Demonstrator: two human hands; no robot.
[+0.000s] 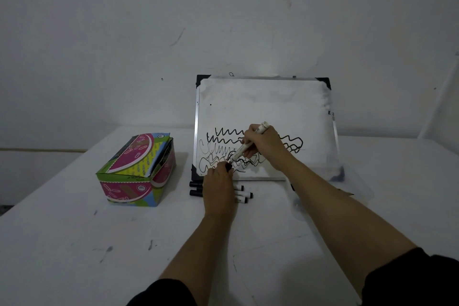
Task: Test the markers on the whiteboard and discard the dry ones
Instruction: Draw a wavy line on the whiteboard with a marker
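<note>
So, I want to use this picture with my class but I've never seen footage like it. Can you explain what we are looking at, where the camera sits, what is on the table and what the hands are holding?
There is no machine here: a person works with two bare hands, and the single camera is worn on their head, looking forward and down, so both arms reach in from the bottom edge.

On the white table a small whiteboard leans against the wall, its lower half covered in black squiggles. To its left sits a colourful cardboard box with its lid open. Several capped markers lie in front of the board, partly hidden by the left hand.

The right hand holds a white marker. The left hand grips the black cap at its tip. Whether the cap is going on or coming off cannot be told.
</note>
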